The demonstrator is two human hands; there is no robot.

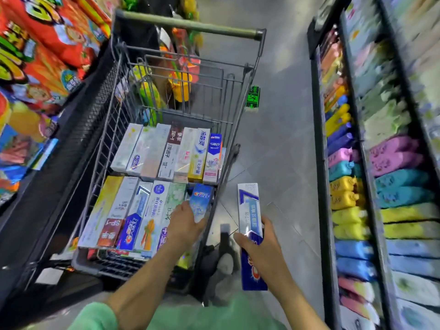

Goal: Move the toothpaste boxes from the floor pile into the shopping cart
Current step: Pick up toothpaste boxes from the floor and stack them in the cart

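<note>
Both bare arms reached forward from green sleeves.

The left hand [184,222] lay toward 12 o'clock, palm down, fingers closed around the near end of a box [201,202]. The right hand [258,244] sat at about 3 o'clock from it, well apart, thumb and fingers clamped on the middle of a second box [250,210], forearm angling back toward 5 o'clock.

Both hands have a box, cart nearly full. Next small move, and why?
Probably seat the Crest box that the left hand holds into the gap at the near row's right end, inside the shopping cart; the right hand holds its blue-and-white box outside over the floor.
</note>
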